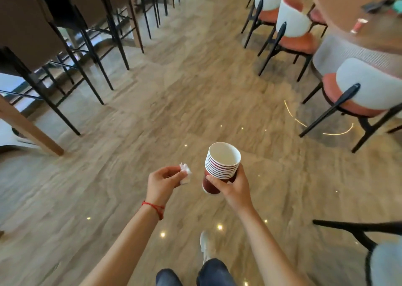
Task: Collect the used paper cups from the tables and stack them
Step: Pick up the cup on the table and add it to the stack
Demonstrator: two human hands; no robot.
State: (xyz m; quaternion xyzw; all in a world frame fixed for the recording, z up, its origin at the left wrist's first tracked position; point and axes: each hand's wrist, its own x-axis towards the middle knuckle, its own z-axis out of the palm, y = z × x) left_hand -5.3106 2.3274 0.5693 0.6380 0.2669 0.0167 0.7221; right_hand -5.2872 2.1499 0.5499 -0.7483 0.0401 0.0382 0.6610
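Cups nested into one stack (pixel 220 168) sit in our right hand (pixel 233 186), whose fingers (pixel 214 182) curl round the dark red lowest cup. We see the top cup's white inside holding nothing; the stack stands nearly upright, mouth up. Our left hand (pixel 161 182) pinches a crumpled white tissue (pixel 185 172) just beside it, above the floor (pixel 195 94).

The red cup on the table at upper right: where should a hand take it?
Probably around the side wall of the red cup, coming from the aisle side past the white-backed chairs. It looks upright, but it is blurred, so rim and tilt are unclear.
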